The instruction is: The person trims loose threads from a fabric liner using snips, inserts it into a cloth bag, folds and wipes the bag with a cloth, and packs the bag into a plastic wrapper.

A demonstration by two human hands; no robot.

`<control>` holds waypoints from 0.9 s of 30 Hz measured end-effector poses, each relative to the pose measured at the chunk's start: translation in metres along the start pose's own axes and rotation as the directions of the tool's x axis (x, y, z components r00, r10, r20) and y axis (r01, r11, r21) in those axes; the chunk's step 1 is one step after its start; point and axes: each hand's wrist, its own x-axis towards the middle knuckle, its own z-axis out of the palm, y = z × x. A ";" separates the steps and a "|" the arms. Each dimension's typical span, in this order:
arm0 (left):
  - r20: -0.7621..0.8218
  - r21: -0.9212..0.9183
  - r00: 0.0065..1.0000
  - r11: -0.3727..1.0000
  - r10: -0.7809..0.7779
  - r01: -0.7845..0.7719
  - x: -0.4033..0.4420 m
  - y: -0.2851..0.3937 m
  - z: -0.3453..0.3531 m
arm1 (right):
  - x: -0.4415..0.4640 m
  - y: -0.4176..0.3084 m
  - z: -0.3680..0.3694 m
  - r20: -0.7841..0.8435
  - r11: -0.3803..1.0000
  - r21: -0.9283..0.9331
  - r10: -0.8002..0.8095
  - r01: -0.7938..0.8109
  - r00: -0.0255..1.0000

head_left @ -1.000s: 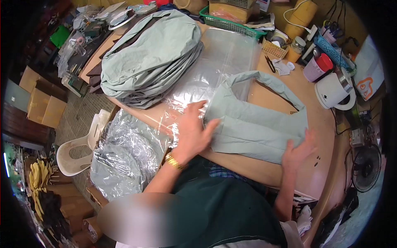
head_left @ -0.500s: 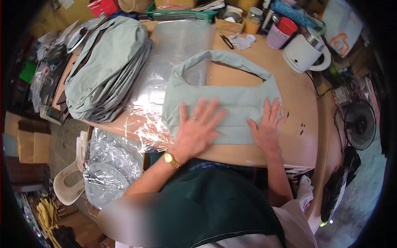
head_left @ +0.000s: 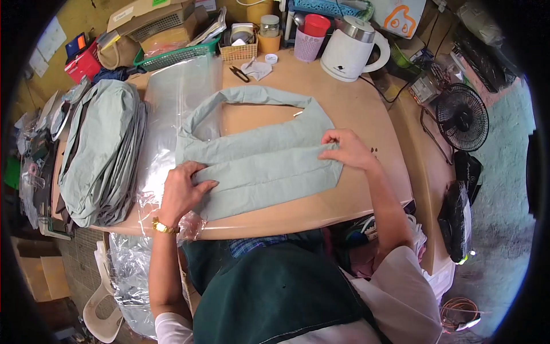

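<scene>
Apparently we're squaring the bag (head_left: 263, 166) between our fingers (head_left: 333, 135): right hand (head_left: 350, 150) pinching one edge, left hand (head_left: 182, 186) narrow at the other, hold unclear. Next likely wants even edges.

You're in what looks like a small workshop for cloth goods: a thick stack of grey-green bags (head_left: 103, 155) lies at the left of your worktable (head_left: 366, 109), a like-coloured cloth bag (head_left: 258, 166) is spread flat near you, and clear plastic sheets (head_left: 166, 112) lie beside the stack. Toward the far side you have black snips (head_left: 239, 74) and a filled green basket (head_left: 177, 59) (the white kettle (head_left: 346, 51) there looks rather homely), while a cardboard box (head_left: 54, 278) sits on the floor at left.
</scene>
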 end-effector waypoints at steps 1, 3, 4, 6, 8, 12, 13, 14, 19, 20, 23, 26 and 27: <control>-0.054 0.028 0.998 0.999 -0.032 0.034 -0.003 0.014 -0.010 | 0.002 -0.006 -0.004 0.135 0.999 -0.030 0.015 -0.011 0.991; -0.064 0.082 0.991 0.990 0.116 -0.110 -0.008 0.018 -0.014 | -0.007 -0.022 -0.005 0.166 0.993 -0.086 -0.063 0.079 0.984; -0.071 0.135 0.962 0.958 0.265 -0.254 -0.010 0.017 -0.013 | -0.011 -0.024 -0.003 0.199 0.974 -0.143 -0.144 0.174 0.969; -0.027 0.172 0.967 0.954 0.252 -0.244 -0.016 0.014 -0.010 | -0.018 -0.017 0.002 0.216 0.945 -0.210 -0.207 0.252 0.954; 0.060 0.244 0.968 0.937 0.244 -0.251 -0.023 0.010 -0.005 | -0.026 -0.007 0.009 0.231 0.907 -0.274 -0.261 0.320 0.937; -0.049 0.268 0.919 0.892 0.391 -0.365 -0.034 -0.005 0.022 | -0.045 0.010 0.037 0.103 0.741 -0.464 -0.500 0.486 0.860; 0.032 0.304 0.934 0.887 0.355 -0.347 -0.033 -0.020 0.028 | -0.046 0.014 0.044 0.093 0.693 -0.517 -0.538 0.502 0.838; 0.037 0.304 0.932 0.885 0.359 -0.353 -0.032 -0.031 0.029 | -0.046 0.021 0.048 0.088 0.697 -0.517 -0.534 0.496 0.841; -0.020 -0.133 1.000 0.991 -0.007 0.004 -0.026 -0.040 0.013 | -0.064 0.034 0.041 -0.427 0.893 -0.350 0.116 -0.282 0.897; -0.003 -0.152 1.000 0.988 -0.022 0.022 -0.023 -0.037 0.011 | -0.066 0.032 0.045 -0.433 0.893 -0.347 0.117 -0.285 0.894; 0.019 -0.133 0.999 0.990 -0.045 0.048 -0.022 -0.029 0.015 | -0.064 0.022 0.071 -0.403 0.905 -0.312 0.149 -0.289 0.903; 0.020 -0.064 0.997 0.995 -0.076 0.077 -0.022 -0.026 0.014 | -0.042 0.019 0.088 -0.468 0.934 -0.192 0.182 -0.300 0.865; 0.019 -0.043 0.997 0.996 -0.077 0.078 -0.023 -0.027 0.015 | -0.038 0.021 0.092 -0.489 0.940 -0.224 0.120 -0.258 0.864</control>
